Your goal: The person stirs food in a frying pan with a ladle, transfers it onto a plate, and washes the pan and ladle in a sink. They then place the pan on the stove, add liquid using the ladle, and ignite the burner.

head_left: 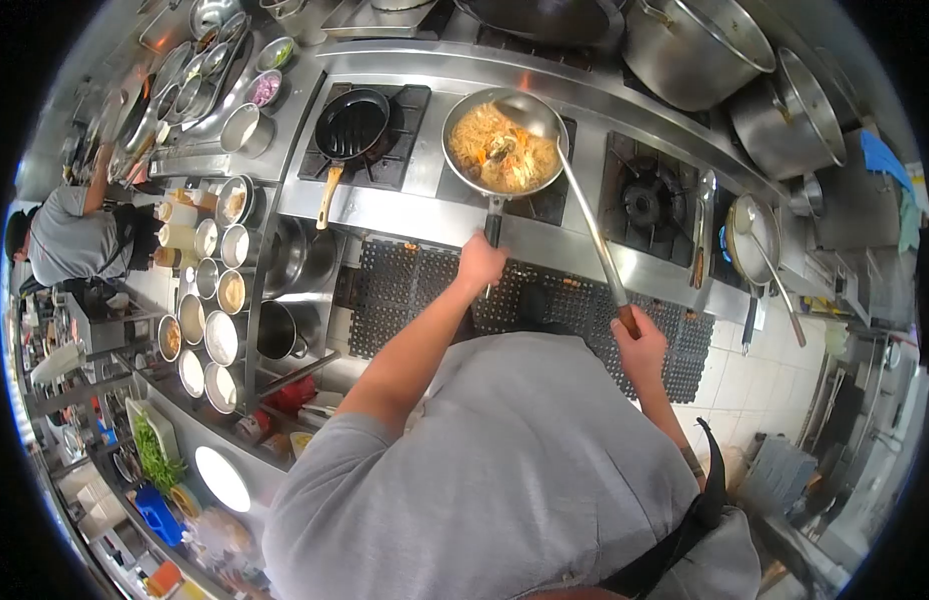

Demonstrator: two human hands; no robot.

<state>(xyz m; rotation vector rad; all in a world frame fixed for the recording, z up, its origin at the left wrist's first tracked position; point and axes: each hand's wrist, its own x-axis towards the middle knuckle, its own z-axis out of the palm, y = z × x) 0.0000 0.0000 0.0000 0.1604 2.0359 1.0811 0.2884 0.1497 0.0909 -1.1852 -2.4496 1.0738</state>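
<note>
My left hand (482,262) is closed around the black handle of a frying pan (448,135) on the middle burner. Noodles (500,150) mixed with orange bits and dark pieces, possibly mushroom or shellfish, fill the pan. In my right hand (642,350) is the wooden grip of a long metal ladle (585,205). The ladle's bowl rests at the upper right of the pan, over the edge of the noodles. My right fingers wrap round the grip, partly hidden from view.
A black grill pan (353,122) with a wooden handle sits on the left burner. Farther right, a pan (755,240) holding a ladle stands over a blue flame. Big pots (700,55) line the back right. Ingredient tubs (223,338) fill the left rack; a co-worker (75,235) stands beyond.
</note>
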